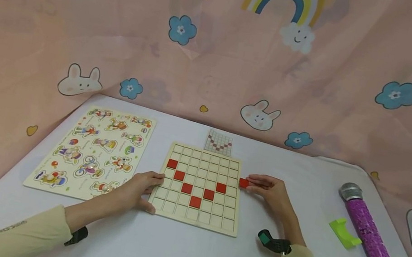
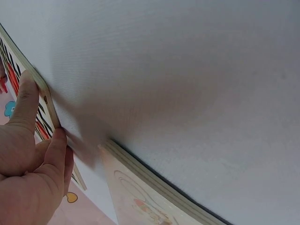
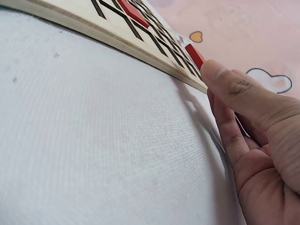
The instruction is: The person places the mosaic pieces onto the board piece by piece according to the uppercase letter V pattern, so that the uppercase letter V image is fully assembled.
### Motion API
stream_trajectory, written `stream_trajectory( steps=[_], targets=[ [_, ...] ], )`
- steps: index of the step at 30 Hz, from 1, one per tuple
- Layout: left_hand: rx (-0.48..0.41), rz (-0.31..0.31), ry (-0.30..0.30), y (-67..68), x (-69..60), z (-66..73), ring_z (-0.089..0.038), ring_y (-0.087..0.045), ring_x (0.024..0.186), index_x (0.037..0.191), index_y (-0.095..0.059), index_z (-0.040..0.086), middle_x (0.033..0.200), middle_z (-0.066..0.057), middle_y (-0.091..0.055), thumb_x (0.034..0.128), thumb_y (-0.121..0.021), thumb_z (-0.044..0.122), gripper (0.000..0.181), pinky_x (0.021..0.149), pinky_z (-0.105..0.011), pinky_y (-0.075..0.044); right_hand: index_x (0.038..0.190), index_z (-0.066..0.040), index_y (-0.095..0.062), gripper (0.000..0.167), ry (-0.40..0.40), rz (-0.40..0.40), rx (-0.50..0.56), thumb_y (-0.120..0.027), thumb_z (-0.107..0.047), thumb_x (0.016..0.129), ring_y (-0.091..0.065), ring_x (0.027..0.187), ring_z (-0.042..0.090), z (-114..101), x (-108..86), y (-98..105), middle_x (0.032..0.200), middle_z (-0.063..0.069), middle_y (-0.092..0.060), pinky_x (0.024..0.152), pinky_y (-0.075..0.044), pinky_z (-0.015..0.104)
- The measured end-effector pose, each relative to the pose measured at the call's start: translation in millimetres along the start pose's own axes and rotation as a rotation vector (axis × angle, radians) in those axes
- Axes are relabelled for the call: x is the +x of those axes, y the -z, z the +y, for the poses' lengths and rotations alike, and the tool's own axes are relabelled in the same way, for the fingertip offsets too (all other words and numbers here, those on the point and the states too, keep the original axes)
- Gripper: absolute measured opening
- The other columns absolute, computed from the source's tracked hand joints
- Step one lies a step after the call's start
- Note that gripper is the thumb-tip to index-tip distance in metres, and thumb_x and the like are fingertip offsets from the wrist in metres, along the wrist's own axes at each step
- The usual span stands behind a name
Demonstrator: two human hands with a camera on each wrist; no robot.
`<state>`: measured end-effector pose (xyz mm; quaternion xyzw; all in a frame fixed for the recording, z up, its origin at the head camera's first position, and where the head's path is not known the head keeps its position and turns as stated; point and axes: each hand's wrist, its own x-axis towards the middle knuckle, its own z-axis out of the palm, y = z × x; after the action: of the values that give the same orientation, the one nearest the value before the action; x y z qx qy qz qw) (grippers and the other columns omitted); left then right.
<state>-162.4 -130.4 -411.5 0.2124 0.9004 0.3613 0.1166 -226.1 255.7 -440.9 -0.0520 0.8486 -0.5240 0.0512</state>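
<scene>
A cream grid board [image 1: 210, 221] lies on the white table, with several red square tiles [image 1: 195, 202] forming a slanting V in its cells. At the board's left edge rests my left hand [image 1: 136, 189], its thumb near the front left corner. In the left wrist view, thumb and fingers [image 2: 57, 150] touch the board's edge. My right hand [image 1: 271, 193] pinches another red square tile [image 1: 243, 183] between thumb and fingers, just by the board's right edge. In the right wrist view this tile [image 3: 194, 55] projects beyond the thumb tip, above the board.
A small pattern card [image 1: 218, 142] with a red V touches or nearly touches the board's far edge. Left of it lies a wooden picture puzzle [image 1: 102, 151]. A purple toy microphone [image 1: 373, 238] and a green curved piece [image 1: 344, 233] lie at right. A pink patterned cloth [image 1: 209, 64] hangs behind.
</scene>
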Motion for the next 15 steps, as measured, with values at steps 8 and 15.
stream_trajectory(
  steps=[8,15],
  targets=[
    [0.007,-0.005,-0.006,1.1,-1.0,1.3,-0.041,-0.043,0.128,0.128,-0.048,-0.018,0.14,-0.024,-0.044,0.0601,-0.087,0.002,0.08,0.095,-0.029,-0.052,0.121,-0.003,-0.065,0.047,-0.01,-0.003,0.0,-0.078,-0.023,0.08,-0.06,0.113,0.027,-4,5.1,-11,0.114,0.013,-0.068,0.102,-0.048,0.039],
    [0.011,-0.007,-0.01,2.2,-2.0,2.9,-0.041,-0.043,0.128,0.127,-0.048,-0.018,0.14,-0.025,-0.044,0.0601,-0.087,0.002,0.08,0.095,-0.029,-0.052,0.119,0.0,-0.065,0.044,0.017,0.002,0.004,-0.078,-0.017,0.08,-0.062,0.109,0.027,-9,7.5,-20,0.111,0.015,-0.069,0.097,-0.052,0.028]
  ],
)
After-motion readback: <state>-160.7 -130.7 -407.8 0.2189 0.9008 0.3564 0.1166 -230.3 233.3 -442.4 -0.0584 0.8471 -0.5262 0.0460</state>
